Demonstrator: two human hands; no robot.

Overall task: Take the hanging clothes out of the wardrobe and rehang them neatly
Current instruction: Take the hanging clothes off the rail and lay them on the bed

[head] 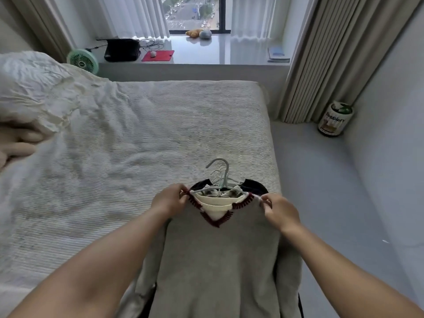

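Bedroom, head view: ribbed pale bedspread (142, 143) fills the left and centre, window sill (206, 53) at 12 o'clock, beige curtain (325, 60) at 1 o'clock, grey floor (325, 203) to the right. Stack of clothes on hangers lies on the bed's near right corner, at 6 o'clock from frame centre. Top item: grey knit sweater (218, 267), V-neck trimmed in dark red and white, cream inner collar; its hem runs off the bottom edge, so full length not seen. Beneath it, a dark garment (254, 187) shows only as two curved edges at the shoulders; number of garments in the stack cannot be told. Several pale hanger hooks (220, 173) bunch together above the collar at 12 o'clock of the sweater; count unclear. My left hand (169, 199) pinches the sweater's left shoulder at the neckline, fingers curled on the fabric. My right hand (278, 211) pinches the right shoulder likewise. Fingertips partly hidden by cloth. Canister (335, 119) stands by the curtain foot; label too small to read with confidence.
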